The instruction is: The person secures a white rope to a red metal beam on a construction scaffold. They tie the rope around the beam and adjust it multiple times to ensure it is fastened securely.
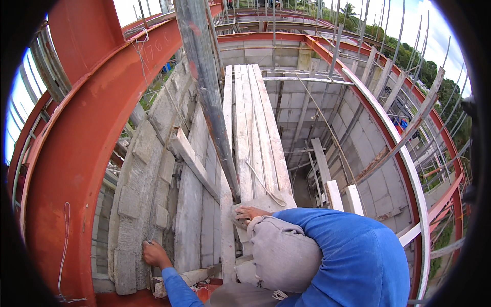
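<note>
My left hand (156, 254), in a blue sleeve, is closed at the rough mortar-covered block wall (134, 202). A small dark thing shows at its fingertips, too small to name; a thin line runs up the wall from there. My right hand (251, 212) rests with its fingers stretched out on a board (263, 203) at the near end of the long pale planks (253, 133). A loop of pale cord (276, 198) lies just past it. A rounded shape in grey cloth (286, 250) hides part of what is below my right forearm.
A large red steel beam (61, 204) curves along the left. An upright metal pipe (207, 97) stands beside the planks. To their right is a deep block-walled shaft (304, 197) with loose timbers (333, 195). Red beams, thin props and a long white rail (396, 133) border the right side.
</note>
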`<act>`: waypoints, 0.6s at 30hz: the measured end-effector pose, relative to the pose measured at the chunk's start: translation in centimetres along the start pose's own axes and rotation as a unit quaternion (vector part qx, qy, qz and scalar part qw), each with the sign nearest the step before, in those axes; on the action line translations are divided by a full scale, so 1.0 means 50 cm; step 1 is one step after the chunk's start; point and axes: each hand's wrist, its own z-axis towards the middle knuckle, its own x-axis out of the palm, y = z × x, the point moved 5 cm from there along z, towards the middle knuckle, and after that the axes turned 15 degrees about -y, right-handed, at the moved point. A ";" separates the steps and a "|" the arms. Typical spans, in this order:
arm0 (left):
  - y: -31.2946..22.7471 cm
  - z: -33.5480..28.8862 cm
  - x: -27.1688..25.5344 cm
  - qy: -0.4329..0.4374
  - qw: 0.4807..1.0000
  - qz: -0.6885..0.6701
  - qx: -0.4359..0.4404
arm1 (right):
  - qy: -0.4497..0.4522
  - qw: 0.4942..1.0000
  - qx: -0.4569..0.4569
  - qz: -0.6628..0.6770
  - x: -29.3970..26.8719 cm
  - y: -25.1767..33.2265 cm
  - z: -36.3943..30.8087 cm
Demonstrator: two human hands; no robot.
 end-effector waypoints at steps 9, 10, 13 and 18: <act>0.019 0.002 0.019 -0.015 1.000 0.002 0.004 | -0.002 1.000 -0.005 0.005 0.000 0.011 0.001; 0.020 0.003 0.021 -0.010 1.000 0.007 0.001 | -0.002 1.000 -0.008 0.004 0.000 0.012 0.004; 0.004 0.000 0.016 0.004 1.000 0.009 0.003 | -0.007 1.000 -0.010 -0.002 0.001 -0.005 -0.004; 0.003 0.000 0.010 -0.010 1.000 0.008 0.010 | -0.004 1.000 -0.005 -0.010 0.009 -0.009 -0.004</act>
